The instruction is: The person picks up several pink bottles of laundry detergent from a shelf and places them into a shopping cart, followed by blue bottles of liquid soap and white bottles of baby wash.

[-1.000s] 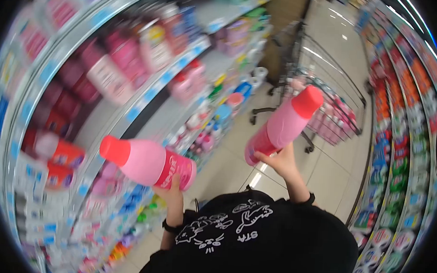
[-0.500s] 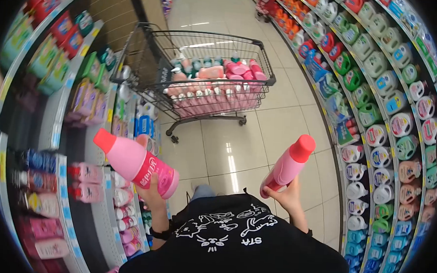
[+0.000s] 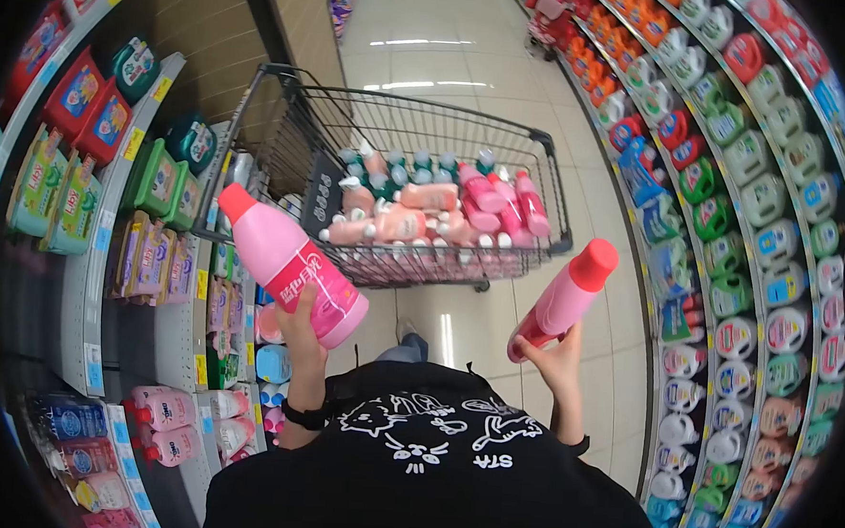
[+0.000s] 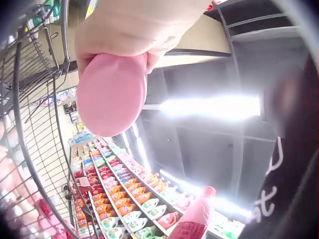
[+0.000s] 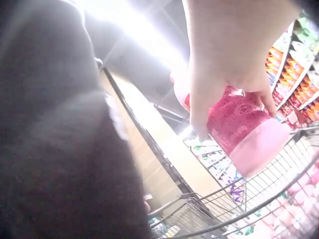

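My left hand (image 3: pixel 301 332) grips a pink bottle (image 3: pixel 284 257) with a red cap by its lower half, label up, cap tilted to the far left. Its round pink base faces the camera in the left wrist view, with the hand (image 4: pixel 139 30) wrapped above it. In my right hand (image 3: pixel 559 359) is a second pink bottle (image 3: pixel 566 300), red cap pointing up and right; the thumb lies across its lower part. A black wire shopping cart (image 3: pixel 431 107) stands just beyond both hands. Pink bottles (image 3: pixel 507 206) and peach bottles (image 3: pixel 401 223) fill it, with dark green ones (image 3: pixel 423 164) behind.
On the left, shelves (image 3: pixel 81 313) hold boxes, tubs and pink bottles (image 3: pixel 162 408). Along the right runs a long shelf of detergent jugs (image 3: pixel 739 338). Tiled floor (image 3: pixel 433 54) stretches ahead past the cart, and a red cart-like object (image 3: pixel 551 27) is far off.
The view has swung from the left shelf toward the cart, which now appears nearer and directly ahead. Both hands keep hold of their bottles; the left one has turned more upright.
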Motion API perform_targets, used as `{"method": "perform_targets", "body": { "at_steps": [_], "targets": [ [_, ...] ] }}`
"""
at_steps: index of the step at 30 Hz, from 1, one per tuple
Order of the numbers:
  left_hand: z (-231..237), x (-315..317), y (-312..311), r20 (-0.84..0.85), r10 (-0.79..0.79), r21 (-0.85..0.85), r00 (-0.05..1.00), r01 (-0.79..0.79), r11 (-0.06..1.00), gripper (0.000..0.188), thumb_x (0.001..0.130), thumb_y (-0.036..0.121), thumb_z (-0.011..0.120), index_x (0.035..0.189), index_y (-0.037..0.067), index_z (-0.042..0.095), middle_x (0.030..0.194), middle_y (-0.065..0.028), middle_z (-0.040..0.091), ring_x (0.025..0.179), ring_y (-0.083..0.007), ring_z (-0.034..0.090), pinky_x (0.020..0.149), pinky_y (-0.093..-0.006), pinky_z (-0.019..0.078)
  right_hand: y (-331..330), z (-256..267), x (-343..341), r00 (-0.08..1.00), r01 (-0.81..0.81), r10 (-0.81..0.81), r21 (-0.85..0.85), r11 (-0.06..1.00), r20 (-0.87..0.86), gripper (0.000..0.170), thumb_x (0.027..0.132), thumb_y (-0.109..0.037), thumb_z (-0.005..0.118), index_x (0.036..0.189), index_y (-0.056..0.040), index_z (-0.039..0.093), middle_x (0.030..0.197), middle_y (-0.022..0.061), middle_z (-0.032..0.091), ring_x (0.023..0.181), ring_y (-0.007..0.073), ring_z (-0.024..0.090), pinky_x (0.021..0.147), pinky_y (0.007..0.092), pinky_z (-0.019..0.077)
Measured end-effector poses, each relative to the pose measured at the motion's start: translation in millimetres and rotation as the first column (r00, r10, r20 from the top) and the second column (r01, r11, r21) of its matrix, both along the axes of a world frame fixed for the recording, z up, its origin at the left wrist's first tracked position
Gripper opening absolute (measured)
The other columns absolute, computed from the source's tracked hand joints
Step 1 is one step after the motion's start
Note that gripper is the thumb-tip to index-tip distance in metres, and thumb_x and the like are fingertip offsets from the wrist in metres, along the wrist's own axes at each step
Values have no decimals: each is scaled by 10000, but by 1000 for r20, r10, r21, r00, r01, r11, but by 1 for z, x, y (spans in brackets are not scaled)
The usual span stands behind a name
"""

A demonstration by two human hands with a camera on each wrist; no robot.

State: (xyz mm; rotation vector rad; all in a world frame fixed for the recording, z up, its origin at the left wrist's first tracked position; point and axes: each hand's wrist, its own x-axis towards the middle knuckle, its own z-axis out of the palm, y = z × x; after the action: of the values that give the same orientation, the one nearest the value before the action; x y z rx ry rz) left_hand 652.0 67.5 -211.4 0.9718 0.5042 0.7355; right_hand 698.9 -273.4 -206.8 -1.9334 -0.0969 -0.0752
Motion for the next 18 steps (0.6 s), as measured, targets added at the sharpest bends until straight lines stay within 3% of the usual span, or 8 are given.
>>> {"method": "perform_targets", "body": {
  "at_steps": [2, 4, 5, 7, 9, 12, 13, 18],
  "targets": [
    [-3, 34, 23, -12, 33, 13, 999, -33, 999, 425, 837, 107, 629, 1208, 12, 446, 1069, -99, 577, 890, -190, 618, 758, -324, 537, 21, 1, 54, 995, -89, 90, -29, 996, 38, 899, 567, -107, 820, 1302, 1, 314, 1196, 151, 458, 1123, 257, 484, 941, 380, 406],
    [1, 55, 35, -46, 68, -7, 997, -68, 998, 426, 836, 115, 636, 1205, 15, 450, 1067, -97, 578, 888, -192, 618, 753, -319, 536, 49, 12, 110, 978, -165, 192, -258, 952, 84, 957, 520, -104, 823, 1314, 7, 299, 1203, 191, 444, 1132, 320, 463, 958, 390, 387],
    [3, 65, 40, -51, 82, -14, 995, -83, 996, 426, 835, 118, 640, 1204, 16, 453, 1066, -96, 578, 887, -192, 619, 750, -316, 536, 64, 14, 136, 935, -219, 288, -300, 928, 207, 912, 555, -157, 822, 1290, 28, 313, 1171, 185, 466, 1087, 282, 503, 919, 367, 419],
    [-1, 73, 47, -51, 144, 5, 988, -144, 990, 419, 830, 115, 650, 1193, 14, 467, 1056, -91, 584, 891, -190, 616, 760, -313, 529, 94, 5, 190, 880, -347, 445, -415, 841, 166, 903, 549, -191, 833, 1271, 33, 339, 1169, 189, 469, 1083, 300, 503, 921, 369, 415],
    [-4, 72, 47, -88, 224, 13, 971, -223, 975, 414, 827, 105, 651, 1189, 10, 473, 1049, -90, 588, 895, -187, 613, 770, -315, 525, 126, -36, 242, 812, -498, 572, -377, 781, 115, 918, 539, -215, 830, 1276, 34, 342, 1167, 213, 472, 1107, 336, 485, 939, 386, 403],
    [-15, 53, 45, -149, 281, -23, 948, -288, 957, 460, 798, 37, 662, 1208, 2, 455, 1083, -90, 578, 926, -179, 600, 814, -319, 507, 178, -106, 303, 713, -559, 698, -553, 617, 58, 993, 480, -226, 831, 1286, 12, 302, 1124, 283, 469, 1060, 442, 469, 913, 473, 418],
    [-17, 46, 41, -170, 306, -30, 937, -315, 949, 477, 789, 14, 665, 1214, 0, 449, 1094, -90, 574, 936, -176, 596, 829, -320, 501, 198, -113, 312, 700, -611, 709, -582, 537, -81, 988, 467, -218, 831, 1273, 7, 306, 1120, 285, 460, 1055, 438, 473, 903, 476, 425],
    [-13, 22, -2, -262, 558, 45, 787, -568, 822, 382, 825, 41, 634, 1174, 1, 485, 1059, -82, 593, 912, -166, 601, 814, -304, 492, 254, -241, 354, 538, -613, 814, -764, 199, -220, 1006, 461, -266, 836, 1268, 16, 305, 1109, 277, 456, 1038, 440, 476, 933, 462, 402]
  ]
}}
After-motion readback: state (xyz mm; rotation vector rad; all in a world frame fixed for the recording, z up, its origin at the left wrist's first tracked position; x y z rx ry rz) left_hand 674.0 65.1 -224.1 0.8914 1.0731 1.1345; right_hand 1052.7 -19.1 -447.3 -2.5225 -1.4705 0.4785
